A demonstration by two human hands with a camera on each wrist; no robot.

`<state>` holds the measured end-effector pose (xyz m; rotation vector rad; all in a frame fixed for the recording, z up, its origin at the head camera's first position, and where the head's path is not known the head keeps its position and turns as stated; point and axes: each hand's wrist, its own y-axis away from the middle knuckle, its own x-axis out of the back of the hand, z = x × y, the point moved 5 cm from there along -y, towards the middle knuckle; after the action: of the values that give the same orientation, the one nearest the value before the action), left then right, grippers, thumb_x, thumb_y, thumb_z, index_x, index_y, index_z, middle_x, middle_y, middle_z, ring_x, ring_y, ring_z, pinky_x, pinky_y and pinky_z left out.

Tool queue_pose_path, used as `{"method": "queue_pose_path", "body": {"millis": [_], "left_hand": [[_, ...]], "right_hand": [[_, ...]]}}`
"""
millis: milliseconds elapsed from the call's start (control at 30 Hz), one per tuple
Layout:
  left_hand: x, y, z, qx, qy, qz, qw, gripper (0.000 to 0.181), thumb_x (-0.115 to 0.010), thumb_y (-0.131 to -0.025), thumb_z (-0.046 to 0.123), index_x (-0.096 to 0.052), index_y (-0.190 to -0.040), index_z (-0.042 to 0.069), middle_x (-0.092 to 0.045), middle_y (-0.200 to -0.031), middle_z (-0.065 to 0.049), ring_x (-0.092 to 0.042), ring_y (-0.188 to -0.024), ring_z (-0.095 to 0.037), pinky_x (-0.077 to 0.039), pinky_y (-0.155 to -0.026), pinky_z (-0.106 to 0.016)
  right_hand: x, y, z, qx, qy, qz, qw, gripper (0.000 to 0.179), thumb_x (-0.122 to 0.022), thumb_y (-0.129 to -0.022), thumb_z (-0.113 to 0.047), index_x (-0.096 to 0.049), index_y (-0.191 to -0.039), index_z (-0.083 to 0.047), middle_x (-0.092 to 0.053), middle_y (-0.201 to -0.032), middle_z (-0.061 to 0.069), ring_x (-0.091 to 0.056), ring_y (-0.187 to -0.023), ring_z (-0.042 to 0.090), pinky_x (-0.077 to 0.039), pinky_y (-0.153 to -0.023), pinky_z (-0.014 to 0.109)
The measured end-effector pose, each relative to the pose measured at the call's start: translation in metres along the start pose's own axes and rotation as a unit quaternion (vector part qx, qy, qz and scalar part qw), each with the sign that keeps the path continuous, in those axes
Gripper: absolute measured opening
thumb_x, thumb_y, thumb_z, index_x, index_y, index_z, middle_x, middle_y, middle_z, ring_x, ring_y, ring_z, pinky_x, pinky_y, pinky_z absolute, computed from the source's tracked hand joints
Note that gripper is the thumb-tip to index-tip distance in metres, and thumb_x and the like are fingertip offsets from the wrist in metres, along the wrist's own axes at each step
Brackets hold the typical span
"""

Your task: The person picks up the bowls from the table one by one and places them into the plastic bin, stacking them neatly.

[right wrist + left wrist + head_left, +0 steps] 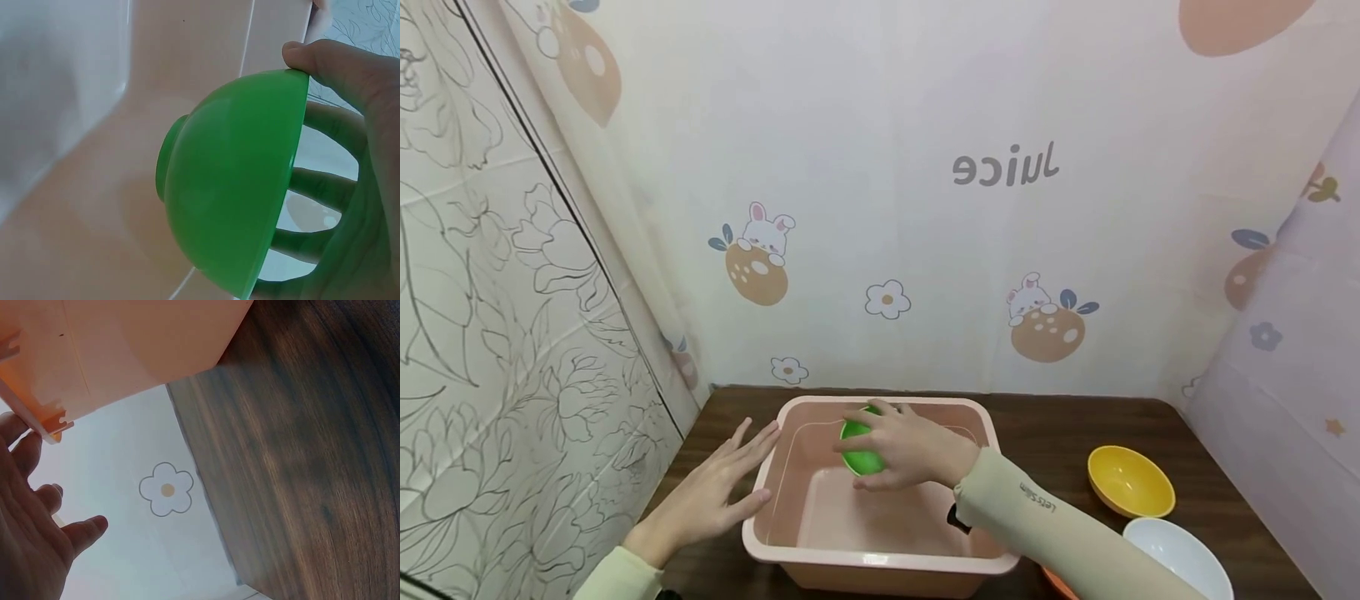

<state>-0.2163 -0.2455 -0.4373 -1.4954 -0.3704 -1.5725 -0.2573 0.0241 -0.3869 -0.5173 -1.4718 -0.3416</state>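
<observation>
A green bowl is held by my right hand inside a pink plastic basin. In the right wrist view the thumb presses on one side of the bowl's rim and the spread fingers reach across to the other edge; the bowl has its base toward the basin floor. My left hand is at the basin's left rim. In the left wrist view the fingertips of the left hand touch the underside of that rim, fingers extended and spread.
A yellow bowl and a white bowl stand on the dark wooden table right of the basin. Part of an orange object shows beneath the right sleeve. Patterned curtains surround the table's back and sides.
</observation>
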Motion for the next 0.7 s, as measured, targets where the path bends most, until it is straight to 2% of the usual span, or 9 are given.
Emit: {"method": "queue_pose_path", "body": {"millis": [267, 400, 533, 700], "left_hand": [[-0.003, 0.002, 0.000, -0.005, 0.003, 0.002, 1.0000, 0.075, -0.068, -0.096, 0.035, -0.036, -0.161, 0.018, -0.037, -0.167, -0.002, -0.025, -0.156, -0.040, -0.043, -0.108, -0.067], [-0.004, 0.002, 0.000, -0.009, 0.005, 0.007, 0.9999, 0.074, -0.068, -0.096, 0.034, -0.037, -0.161, 0.017, -0.036, -0.167, -0.002, -0.024, -0.157, -0.038, -0.045, -0.107, -0.067], [-0.004, 0.002, -0.001, -0.008, 0.008, 0.010, 0.9999, 0.075, -0.069, -0.096, 0.033, -0.037, -0.161, 0.017, -0.036, -0.167, -0.002, -0.021, -0.158, -0.033, -0.048, -0.104, -0.066], [-0.003, 0.000, -0.001, -0.006, 0.015, 0.007, 0.9998, 0.075, -0.069, -0.096, 0.033, -0.036, -0.162, 0.018, -0.035, -0.168, -0.002, -0.020, -0.159, -0.031, -0.049, -0.101, -0.068]], "right_hand": [[-0.015, -0.012, -0.007, 0.027, 0.022, 0.001, 0.9994, 0.051, -0.068, -0.089, -0.059, -0.064, -0.136, -0.041, -0.052, -0.150, 0.000, -0.053, -0.129, 0.029, -0.057, -0.074, 0.043], [-0.022, -0.018, -0.011, 0.030, 0.028, -0.019, 0.9990, 0.051, -0.066, -0.091, -0.059, -0.061, -0.139, -0.043, -0.050, -0.152, -0.002, -0.052, -0.131, 0.028, -0.059, -0.081, 0.049], [-0.027, -0.022, -0.014, 0.031, 0.017, -0.033, 0.9988, 0.053, -0.066, -0.092, -0.059, -0.058, -0.142, -0.046, -0.046, -0.156, -0.003, -0.047, -0.138, 0.031, -0.056, -0.092, 0.056], [-0.030, -0.025, -0.016, 0.039, 0.011, -0.036, 0.9985, 0.054, -0.067, -0.091, -0.059, -0.057, -0.142, -0.045, -0.046, -0.156, -0.001, -0.045, -0.141, 0.034, -0.056, -0.090, 0.054]]}}
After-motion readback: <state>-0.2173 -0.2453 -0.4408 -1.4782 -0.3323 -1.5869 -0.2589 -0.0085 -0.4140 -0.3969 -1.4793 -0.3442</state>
